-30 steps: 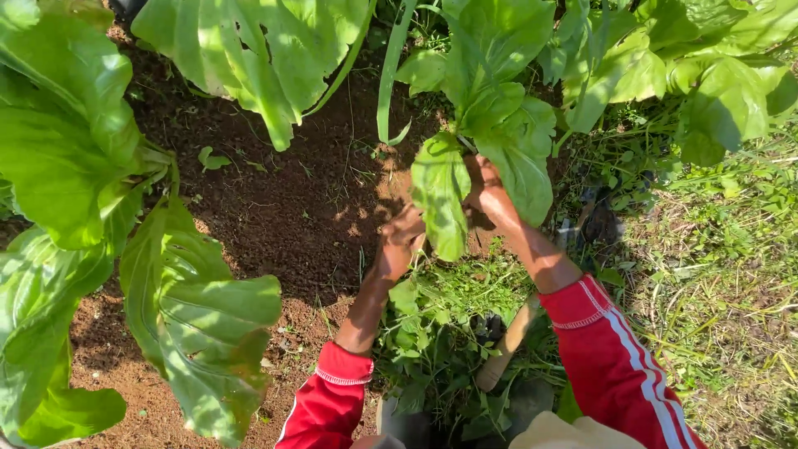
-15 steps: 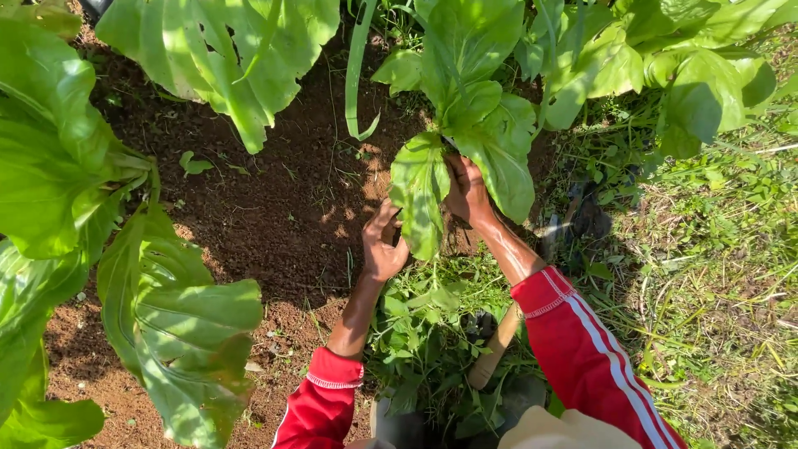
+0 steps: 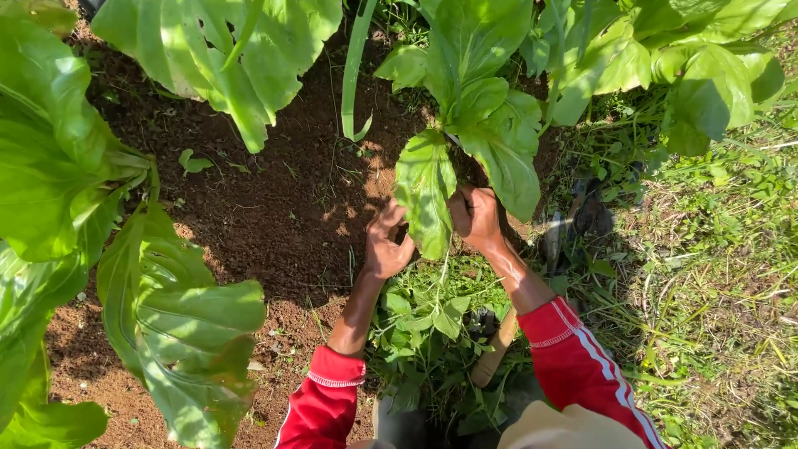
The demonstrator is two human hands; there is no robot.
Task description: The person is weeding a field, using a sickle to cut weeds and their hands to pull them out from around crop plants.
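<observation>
My left hand (image 3: 386, 241) and my right hand (image 3: 475, 218) reach out of red sleeves to the base of a broad-leaved green plant (image 3: 478, 108) growing in brown soil (image 3: 283, 208). A hanging leaf (image 3: 424, 191) drops between the two hands. The right hand's fingers curl around the stalk under that leaf. The left hand's fingers bend against the leaf's left edge; whether they grip it is hidden. A heap of pulled small-leaved weeds (image 3: 424, 324) lies just below the hands.
Large leafy plants stand at the left (image 3: 58, 158) and top (image 3: 224, 58). A wooden tool handle (image 3: 492, 357) pokes from the weed heap. Grass and dry straw (image 3: 715, 283) cover the ground on the right. A dark rubber boot (image 3: 399, 420) shows at the bottom.
The view has shifted a little, and both hands have stayed at the plant's base, the left hand moving up closer to the hanging leaf.
</observation>
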